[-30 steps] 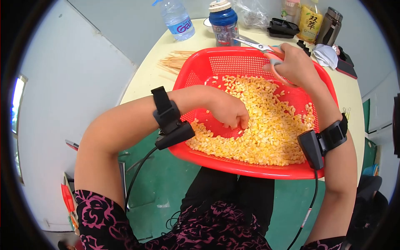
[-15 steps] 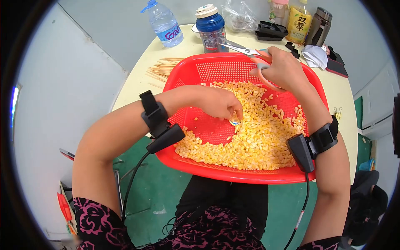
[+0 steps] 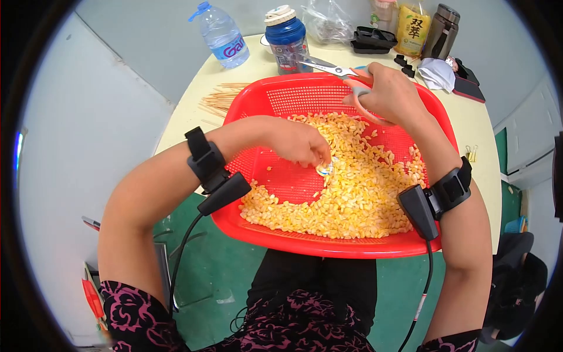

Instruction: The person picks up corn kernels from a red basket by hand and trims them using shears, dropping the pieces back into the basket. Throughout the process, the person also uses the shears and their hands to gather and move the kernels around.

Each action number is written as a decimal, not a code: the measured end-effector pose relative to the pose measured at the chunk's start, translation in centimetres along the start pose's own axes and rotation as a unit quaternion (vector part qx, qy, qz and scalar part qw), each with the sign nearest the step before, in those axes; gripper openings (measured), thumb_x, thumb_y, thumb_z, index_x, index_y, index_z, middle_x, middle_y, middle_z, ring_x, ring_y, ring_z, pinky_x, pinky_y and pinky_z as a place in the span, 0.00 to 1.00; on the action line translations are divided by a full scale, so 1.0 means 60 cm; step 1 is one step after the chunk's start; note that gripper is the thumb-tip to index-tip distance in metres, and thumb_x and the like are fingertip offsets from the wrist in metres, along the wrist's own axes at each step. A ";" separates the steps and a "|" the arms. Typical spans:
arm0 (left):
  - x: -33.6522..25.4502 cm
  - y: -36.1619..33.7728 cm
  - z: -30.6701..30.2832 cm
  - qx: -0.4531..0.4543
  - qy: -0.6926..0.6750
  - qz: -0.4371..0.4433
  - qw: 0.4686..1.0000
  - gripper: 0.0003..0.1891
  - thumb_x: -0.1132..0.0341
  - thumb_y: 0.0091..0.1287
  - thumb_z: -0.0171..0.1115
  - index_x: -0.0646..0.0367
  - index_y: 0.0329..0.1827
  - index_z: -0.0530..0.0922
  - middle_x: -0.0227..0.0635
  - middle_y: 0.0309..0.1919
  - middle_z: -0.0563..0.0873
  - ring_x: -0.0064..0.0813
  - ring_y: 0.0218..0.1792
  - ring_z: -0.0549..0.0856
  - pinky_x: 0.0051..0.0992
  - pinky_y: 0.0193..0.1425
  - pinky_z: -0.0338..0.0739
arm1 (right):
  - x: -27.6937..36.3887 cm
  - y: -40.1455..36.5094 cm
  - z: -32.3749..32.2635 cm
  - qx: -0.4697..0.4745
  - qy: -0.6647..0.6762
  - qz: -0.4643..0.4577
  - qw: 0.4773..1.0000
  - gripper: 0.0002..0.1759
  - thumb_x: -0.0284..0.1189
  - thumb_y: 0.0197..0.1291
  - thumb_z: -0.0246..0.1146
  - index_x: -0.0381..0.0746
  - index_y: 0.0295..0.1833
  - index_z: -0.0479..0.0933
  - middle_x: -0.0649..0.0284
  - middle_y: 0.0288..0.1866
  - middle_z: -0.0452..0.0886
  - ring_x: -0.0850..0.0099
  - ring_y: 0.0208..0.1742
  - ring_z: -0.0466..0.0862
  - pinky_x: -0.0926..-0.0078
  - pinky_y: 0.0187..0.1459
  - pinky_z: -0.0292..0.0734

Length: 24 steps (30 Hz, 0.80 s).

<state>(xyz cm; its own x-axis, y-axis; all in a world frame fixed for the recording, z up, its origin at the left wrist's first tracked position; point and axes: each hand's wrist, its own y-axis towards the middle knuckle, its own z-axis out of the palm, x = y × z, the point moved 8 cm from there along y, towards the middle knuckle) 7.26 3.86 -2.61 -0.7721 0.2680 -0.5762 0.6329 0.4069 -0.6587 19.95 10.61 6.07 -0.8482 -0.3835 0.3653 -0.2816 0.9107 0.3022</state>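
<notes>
A red perforated plastic basket [image 3: 264, 236] holds a spread of yellow corn kernels [image 3: 358, 199]. My left hand [image 3: 302, 144] reaches into its middle, fingers pinched at a small round white-and-blue object [image 3: 324, 169] beside the kernels. What exactly the fingertips grip is too small to make out. Over the basket's back right rim, my right hand [image 3: 392, 94] is closed round the handles of scissors [image 3: 328, 67] with orange and grey grips. The blades point left towards a blue-lidded jar [image 3: 287, 41].
Thin wooden sticks [image 3: 218, 100] lie left of the basket on the pale table [image 3: 190, 108]. Behind stand a large water bottle [image 3: 223, 38], a plastic bag [image 3: 328, 23], black trays [image 3: 374, 40], a yellow pouch [image 3: 412, 30] and a dark flask [image 3: 441, 32]. Binder clips [image 3: 471, 154] lie at the right.
My left hand has shifted slightly left and up from the round object, more of which shows. The whole view has moved a little, and the scissors stay in my right hand.
</notes>
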 end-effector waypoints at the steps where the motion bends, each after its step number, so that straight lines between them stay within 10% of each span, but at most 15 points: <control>1: 0.000 0.006 0.003 0.005 0.020 0.002 1.000 0.19 0.74 0.62 0.48 0.64 0.58 0.71 0.39 0.45 0.81 0.28 0.40 0.82 0.26 0.46 0.77 | -0.003 0.001 0.003 0.014 -0.001 0.009 1.000 0.28 0.46 0.43 0.68 0.31 0.40 0.76 0.46 0.37 0.81 0.55 0.41 0.82 0.63 0.44 0.75; 9: 0.002 -0.053 -0.102 -0.203 0.004 0.000 0.979 0.19 0.73 0.61 0.54 0.63 0.57 0.72 0.39 0.47 0.81 0.27 0.48 0.80 0.25 0.54 0.74 | -0.007 0.001 0.003 -0.010 -0.001 0.000 1.000 0.22 0.40 0.44 0.65 0.32 0.39 0.78 0.46 0.36 0.81 0.54 0.40 0.82 0.63 0.43 0.76; 24: 0.032 -0.042 0.090 0.128 0.296 -0.106 0.941 0.06 0.69 0.51 0.65 0.62 0.29 0.80 0.41 0.26 0.83 0.38 0.31 0.82 0.34 0.32 0.74 | -0.008 0.003 0.016 0.000 -0.042 0.001 0.999 0.34 0.50 0.37 0.73 0.31 0.41 0.77 0.50 0.37 0.81 0.59 0.40 0.82 0.65 0.40 0.74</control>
<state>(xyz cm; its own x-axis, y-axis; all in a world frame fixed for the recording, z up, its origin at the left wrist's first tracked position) 4.51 -1.37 -4.68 -0.7318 0.6744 -0.0981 0.3958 0.3034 -0.8668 19.91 11.09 5.09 -0.8835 -0.3675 0.2904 -0.2801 0.9115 0.3013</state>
